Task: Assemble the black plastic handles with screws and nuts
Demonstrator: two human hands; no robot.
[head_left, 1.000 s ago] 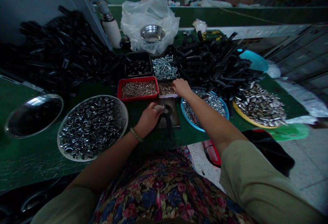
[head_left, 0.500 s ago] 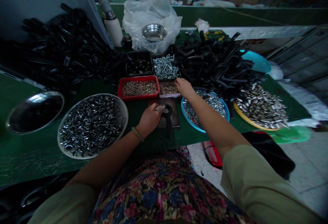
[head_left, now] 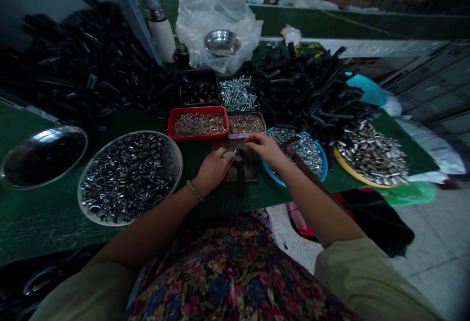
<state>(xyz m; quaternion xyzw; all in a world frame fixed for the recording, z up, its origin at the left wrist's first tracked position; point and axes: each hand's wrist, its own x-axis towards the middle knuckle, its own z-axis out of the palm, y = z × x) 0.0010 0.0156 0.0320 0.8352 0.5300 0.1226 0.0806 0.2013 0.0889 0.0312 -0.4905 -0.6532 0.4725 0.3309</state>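
Note:
My left hand [head_left: 214,168] is closed on a black plastic part with a round head and a straight handle [head_left: 241,179], gripping it at the head. That part rests over a flat metal plate [head_left: 250,166], its handle toward me. Just right of the head, my right hand [head_left: 267,148] is in a pinch; whatever sits between the fingertips is too small to make out. Beyond it stands a pale tray of tiny brassy pieces [head_left: 246,124], with a red tray of thin pins or screws [head_left: 198,124] to its left.
Left is a bowl of shiny rings [head_left: 130,179] and a steel bowl [head_left: 79,139]. Right are a blue basin of small metal pieces [head_left: 306,147], a bar [head_left: 304,164] and a yellow basin of metal sleeves [head_left: 372,154]. Behind are silver screws [head_left: 238,93] and heaped black parts [head_left: 312,90].
My right hand has drawn back from the tray of tiny brassy pieces to beside the black part's head. My left hand keeps its hold there. The view has shifted slightly.

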